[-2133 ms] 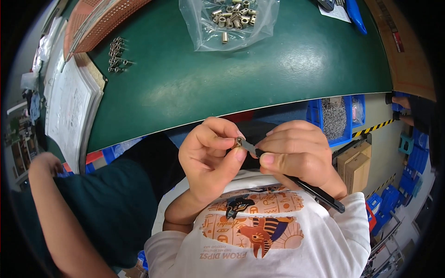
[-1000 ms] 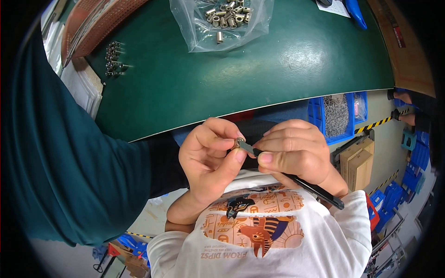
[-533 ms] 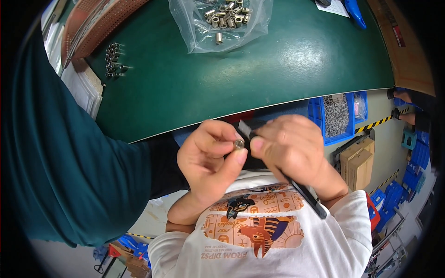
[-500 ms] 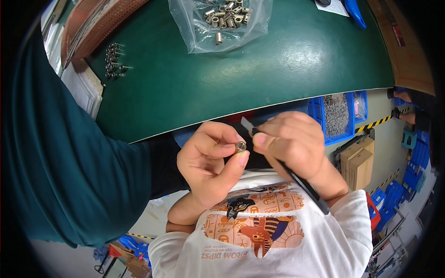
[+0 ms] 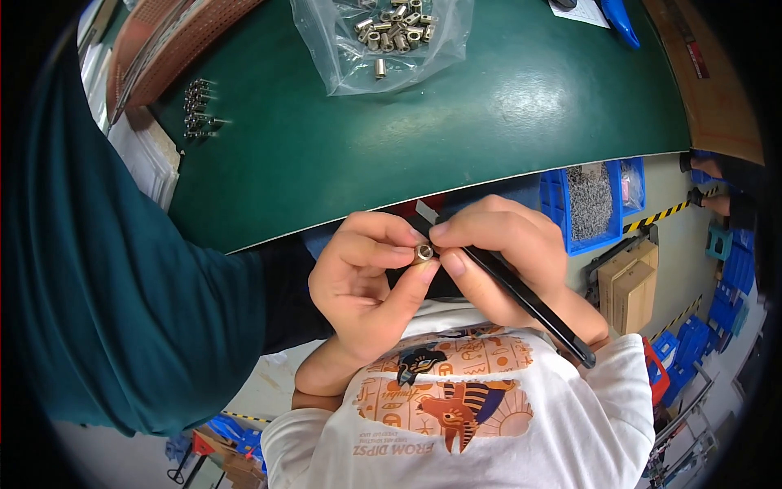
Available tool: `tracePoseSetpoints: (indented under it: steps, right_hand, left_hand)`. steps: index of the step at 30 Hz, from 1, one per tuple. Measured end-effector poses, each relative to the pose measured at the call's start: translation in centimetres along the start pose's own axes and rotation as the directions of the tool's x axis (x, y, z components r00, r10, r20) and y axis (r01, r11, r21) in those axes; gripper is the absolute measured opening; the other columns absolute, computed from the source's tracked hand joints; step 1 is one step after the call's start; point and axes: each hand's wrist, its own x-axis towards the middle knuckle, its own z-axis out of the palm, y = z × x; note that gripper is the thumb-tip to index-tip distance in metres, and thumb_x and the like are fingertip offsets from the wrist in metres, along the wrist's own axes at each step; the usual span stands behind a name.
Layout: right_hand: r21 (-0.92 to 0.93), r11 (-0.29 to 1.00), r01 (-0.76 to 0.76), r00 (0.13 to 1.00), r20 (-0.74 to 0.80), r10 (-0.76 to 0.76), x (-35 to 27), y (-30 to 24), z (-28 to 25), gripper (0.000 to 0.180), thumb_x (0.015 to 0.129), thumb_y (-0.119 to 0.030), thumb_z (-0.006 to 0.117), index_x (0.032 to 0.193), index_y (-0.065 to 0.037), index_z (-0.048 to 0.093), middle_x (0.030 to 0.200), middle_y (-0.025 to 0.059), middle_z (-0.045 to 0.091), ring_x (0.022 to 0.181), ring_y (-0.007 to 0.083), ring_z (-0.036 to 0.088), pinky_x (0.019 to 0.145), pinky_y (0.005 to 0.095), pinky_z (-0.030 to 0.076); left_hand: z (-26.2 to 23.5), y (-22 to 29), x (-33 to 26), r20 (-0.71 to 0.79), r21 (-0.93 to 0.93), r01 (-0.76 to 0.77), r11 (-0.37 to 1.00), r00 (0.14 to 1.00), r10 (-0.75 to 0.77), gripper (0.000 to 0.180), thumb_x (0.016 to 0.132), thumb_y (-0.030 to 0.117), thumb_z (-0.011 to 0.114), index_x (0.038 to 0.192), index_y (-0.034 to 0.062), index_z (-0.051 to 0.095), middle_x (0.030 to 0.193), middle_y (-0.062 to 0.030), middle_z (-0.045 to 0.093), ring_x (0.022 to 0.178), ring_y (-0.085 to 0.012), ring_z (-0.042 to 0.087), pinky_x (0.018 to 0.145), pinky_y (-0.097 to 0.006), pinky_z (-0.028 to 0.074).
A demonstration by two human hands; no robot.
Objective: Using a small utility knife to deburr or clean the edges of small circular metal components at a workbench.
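Between the thumb and fingertips of my left hand [image 5: 358, 281] is a small metal sleeve [image 5: 423, 254], its round open end facing up. My right hand [image 5: 513, 257] is closed around a black utility knife [image 5: 533, 303]. The knife slants from my right forearm up to the left, with its blade [image 5: 426, 212] bare just beyond the fingertips of both hands. My right thumb and forefinger are close beside the sleeve; I cannot tell whether they touch it. Both hands are in front of my white shirt, just off the table's near edge.
On the green table [image 5: 269, 175], a clear plastic bag [image 5: 346, 77] holds several metal sleeves [image 5: 399, 37]. Small metal parts [image 5: 198, 110] stand grouped at the left. Dark teal fabric [image 5: 138, 301] fills the left side. Blue bins [image 5: 604, 240] and cardboard boxes [image 5: 631, 289] are at the right.
My right hand has turned and its thumb and forefinger have moved left, close to the sleeve. The knife has shifted, its handle end a little lower right. My left hand keeps its pinch.
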Motion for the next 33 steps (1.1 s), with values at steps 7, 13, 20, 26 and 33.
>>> tracePoseSetpoints:
  steps: [7,13,20,26,33]
  right_hand:
    - [0.019,0.999,-0.027,1.0,0.011,0.026,0.3,0.3,-0.5,0.015,0.069,-0.007,0.066,0.08,-0.001,0.059,0.07,0.009,0.057,0.057,0.0189,0.053,0.05,0.0273,0.042]
    - [0.003,1.0,-0.012,1.0,0.02,0.012,0.1,0.5,-0.3,0.017,0.073,-0.01,0.066,0.084,0.0,0.059,0.073,0.0103,0.057,0.063,0.0182,0.054,0.055,0.0268,0.043]
    - [0.059,0.997,-0.042,0.997,-0.054,0.045,0.7,-0.3,-0.8,0.021,0.068,0.005,0.063,0.089,0.002,0.061,0.073,0.0104,0.06,0.063,0.0182,0.06,0.055,0.0263,0.048]
    - [0.093,0.991,0.095,0.988,0.114,-0.105,-0.1,-0.5,-2.3,0.017,0.079,-0.014,0.065,0.09,-0.001,0.061,0.076,0.0096,0.065,0.063,0.0214,0.061,0.058,0.0309,0.048]
    - [0.172,0.978,0.121,0.985,0.101,-0.14,-0.5,0.0,-1.6,0.018,0.08,-0.017,0.065,0.089,-0.002,0.059,0.076,0.0099,0.064,0.061,0.0211,0.061,0.055,0.0294,0.047]
  left_hand:
    - [-0.5,-0.2,0.2,0.156,0.34,-0.18,0.923,0.979,0.134,0.027,0.071,-0.014,0.062,0.094,-0.0034,0.051,0.098,-0.0157,0.053,0.086,-0.017,0.055,0.074,-0.025,0.046]
    - [-0.4,-0.2,0.2,0.127,-0.256,0.29,0.922,0.956,-0.266,0.02,0.079,-0.005,0.058,0.097,-0.0035,0.048,0.103,-0.0139,0.052,0.09,-0.0171,0.055,0.079,-0.026,0.046]
    - [-0.3,0.1,0.4,0.167,-0.467,0.432,0.772,0.9,-0.403,0.019,0.081,0.003,0.059,0.098,0.0011,0.049,0.1,-0.0112,0.052,0.09,-0.0158,0.054,0.077,-0.029,0.047]
    - [-0.2,-0.1,0.3,0.071,-0.401,0.307,0.863,0.95,-0.305,0.019,0.081,0.002,0.059,0.097,0.0011,0.049,0.096,-0.0112,0.054,0.083,-0.0146,0.056,0.073,-0.027,0.048]
    - [-0.4,-0.3,0.2,0.096,-0.406,0.286,0.868,0.958,-0.271,0.016,0.08,-0.003,0.058,0.094,-0.0006,0.05,0.097,-0.0153,0.054,0.083,-0.0148,0.057,0.073,-0.026,0.05]
